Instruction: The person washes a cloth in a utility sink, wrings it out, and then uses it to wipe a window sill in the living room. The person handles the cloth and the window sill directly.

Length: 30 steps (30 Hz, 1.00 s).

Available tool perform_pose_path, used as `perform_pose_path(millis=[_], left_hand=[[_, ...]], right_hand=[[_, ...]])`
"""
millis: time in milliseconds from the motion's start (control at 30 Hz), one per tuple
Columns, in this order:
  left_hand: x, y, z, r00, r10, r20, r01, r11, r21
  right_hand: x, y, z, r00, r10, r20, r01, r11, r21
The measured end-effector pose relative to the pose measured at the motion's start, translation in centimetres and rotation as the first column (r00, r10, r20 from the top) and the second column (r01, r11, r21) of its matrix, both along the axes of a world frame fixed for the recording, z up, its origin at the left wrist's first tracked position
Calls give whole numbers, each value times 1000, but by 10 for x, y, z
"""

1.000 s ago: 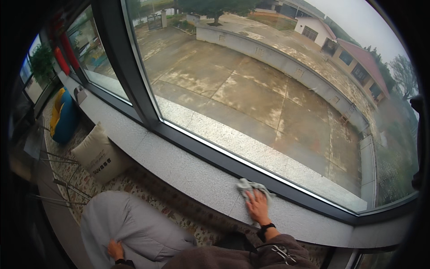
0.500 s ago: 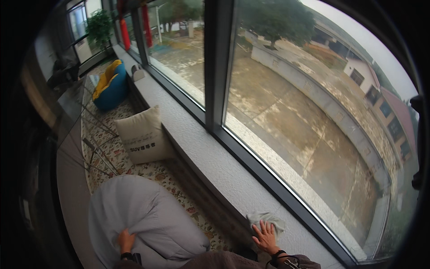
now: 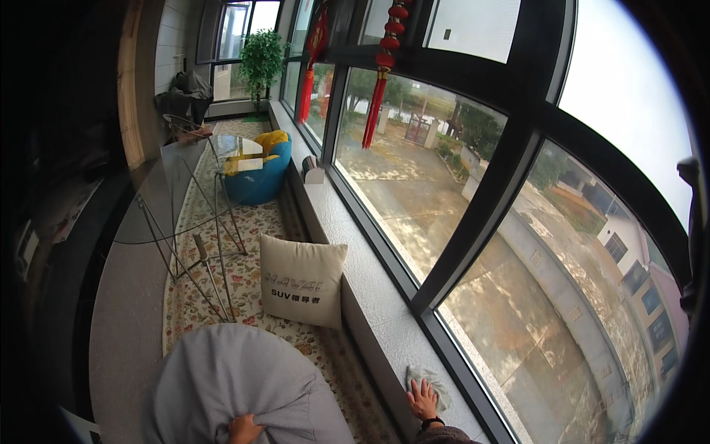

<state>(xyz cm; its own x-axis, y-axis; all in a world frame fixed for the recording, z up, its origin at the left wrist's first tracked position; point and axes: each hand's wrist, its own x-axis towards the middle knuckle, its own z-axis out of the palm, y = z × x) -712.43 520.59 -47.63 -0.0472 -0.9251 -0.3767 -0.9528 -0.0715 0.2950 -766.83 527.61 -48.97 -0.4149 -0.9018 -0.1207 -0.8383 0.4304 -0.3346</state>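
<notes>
At the lower right, my right hand [image 3: 423, 402] lies flat, fingers stretched out, over a crumpled pale grey-green cloth [image 3: 435, 380] on the white textured windowsill [image 3: 381, 314]. A dark band circles that wrist. Low in the picture, my left hand [image 3: 245, 428] is closed on the fabric of a large grey bean bag [image 3: 244, 370]. Creases run out from its fingers, and the lower frame edge cuts off the wrist. Just beyond the bean bag, a beige printed cushion [image 3: 302, 285] leans against the wall under the sill.
A round glass table [image 3: 151, 214] with thin metal legs stands left on a floral rug [image 3: 222, 285]. Farther back are a blue and yellow bean bag [image 3: 259, 177], a small object [image 3: 313, 172] on the sill and a potted plant [image 3: 262, 63]. Red ornaments [image 3: 384, 63] hang by the dark-framed windows.
My view has tilted up, bringing in more of the far room and the red ornaments. My right hand remains on the cloth, my left on the grey bean bag.
</notes>
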Motion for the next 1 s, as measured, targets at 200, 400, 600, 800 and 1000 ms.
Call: perform_pose_path(millis=[200, 400, 600, 800, 1000], left_hand=[[2, -6, -10, 999, 43, -22, -44, 999, -30], [-14, -9, -22, 987, 155, 33, -154, 988, -16], [-36, -12, -30, 958, 246, 147, -258, 964, 69], [-18, -18, 3, 834, 401, 378, -426, 904, -18], [109, 45, 55, 532, 593, 605, -284, 798, -532]], right_hand=[[-4, -5, 3, 993, -74, 95, 67, 995, 69], [-29, -33, 8, 997, 67, 39, -69, 996, 52], [-47, -123, 0, 917, 376, -135, -389, 918, -84], [-52, -224, -2, 909, 406, -88, -416, 893, -170], [-71, -289, 2, 901, 433, -35, -434, 899, -59]])
